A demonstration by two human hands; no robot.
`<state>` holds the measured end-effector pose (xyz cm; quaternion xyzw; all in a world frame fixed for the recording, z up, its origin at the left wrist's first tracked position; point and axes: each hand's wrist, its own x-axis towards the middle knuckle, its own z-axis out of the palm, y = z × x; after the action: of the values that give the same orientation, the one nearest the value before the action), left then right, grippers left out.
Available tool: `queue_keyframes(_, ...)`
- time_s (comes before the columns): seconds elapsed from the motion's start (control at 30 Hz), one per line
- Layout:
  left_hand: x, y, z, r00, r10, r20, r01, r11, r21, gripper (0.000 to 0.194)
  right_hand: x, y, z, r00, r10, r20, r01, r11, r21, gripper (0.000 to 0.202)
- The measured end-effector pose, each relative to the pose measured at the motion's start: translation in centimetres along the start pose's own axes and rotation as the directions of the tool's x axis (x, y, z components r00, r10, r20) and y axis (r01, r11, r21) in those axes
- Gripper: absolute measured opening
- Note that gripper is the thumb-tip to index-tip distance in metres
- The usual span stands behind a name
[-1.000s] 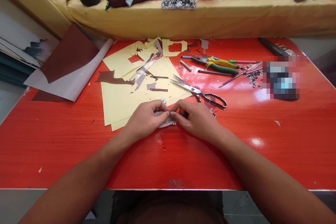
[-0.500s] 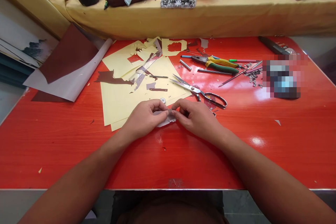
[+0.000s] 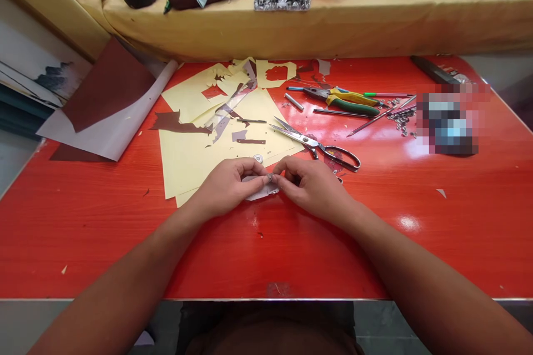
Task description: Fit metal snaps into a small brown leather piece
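Note:
Both hands meet near the middle of the red table, fingertips almost touching. My left hand [image 3: 227, 186] is closed, thumb and fingers pinching a small pale grey piece [image 3: 260, 188]. From the right, my right hand [image 3: 312, 186] pinches at the same piece's upper edge, where a tiny dark metallic bit shows between the fingertips. What that bit is cannot be made out. Just beyond the fingers lies a small round disc [image 3: 259, 158] on the yellow sheets [image 3: 187, 166]. Metal scissors [image 3: 306, 140] with black handles rest behind my right hand, blades toward the upper left.
Green-and-yellow pliers [image 3: 341, 101], pens and small metal rings [image 3: 402, 122] lie at the back right, by a blurred object [image 3: 447, 125]. Brown sheet [image 3: 110, 86] at the left. Scraps cover the yellow paper. A cloth-covered ledge [image 3: 291, 30] with boxes runs along the back.
The fingertips have shifted very slightly at the pale piece, and a little more of the dark bit shows. Both hands remain in nearly the same place.

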<state>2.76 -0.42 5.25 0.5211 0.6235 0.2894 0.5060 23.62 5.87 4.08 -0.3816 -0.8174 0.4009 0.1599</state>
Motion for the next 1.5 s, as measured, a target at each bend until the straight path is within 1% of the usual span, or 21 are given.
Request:
queue_keyframes(0.27, -0.06, 0.05, 0.58, 0.998, -0.014, -0.069, 0.016, 0.999, 0.037, 0.018, 0.01, 0.05, -0.15, 1.000, -0.007, 0.027, 0.006, 1.000, 0.011, 0.010)
queue_keyframes(0.47, -0.02, -0.18, 0.58, 0.998, -0.025, -0.053, 0.026, 0.999, 0.024, 0.023, -0.02, -0.20, -0.13, 1.000, 0.007, 0.026, -0.006, 1.000, -0.029, 0.006)
queue_keyframes(0.6, -0.02, -0.25, 0.50, 0.999, -0.019, -0.031, 0.020, 1.000, 0.012, 0.024, -0.02, -0.16, -0.18, 1.000, -0.003, 0.026, 0.004, 0.999, -0.036, 0.006)
queue_keyframes(0.93, -0.12, 0.14, 0.67, 0.998, 0.032, -0.055, -0.025, 0.992, 0.126, 0.021, -0.01, -0.02, -0.18, 1.000, 0.000, 0.013, 0.000, 0.999, -0.037, 0.008)
queue_keyframes(1.13, -0.19, 0.29, 0.69, 0.999, 0.030, -0.022, -0.028, 0.996, 0.088, 0.025, -0.01, -0.02, -0.10, 1.000, 0.016, 0.008, -0.016, 0.999, -0.035, 0.007)
queue_keyframes(1.33, -0.30, 0.32, 0.77, 0.998, 0.038, -0.052, -0.030, 0.989, 0.147, 0.024, 0.05, -0.03, -0.08, 1.000, 0.005, 0.025, -0.004, 0.999, -0.048, 0.007)
queue_keyframes(1.5, -0.22, 0.28, 0.81, 0.997, 0.017, -0.082, -0.005, 0.989, 0.148, 0.022, 0.02, -0.01, -0.10, 1.000, -0.004, 0.030, 0.006, 0.998, -0.056, 0.009)
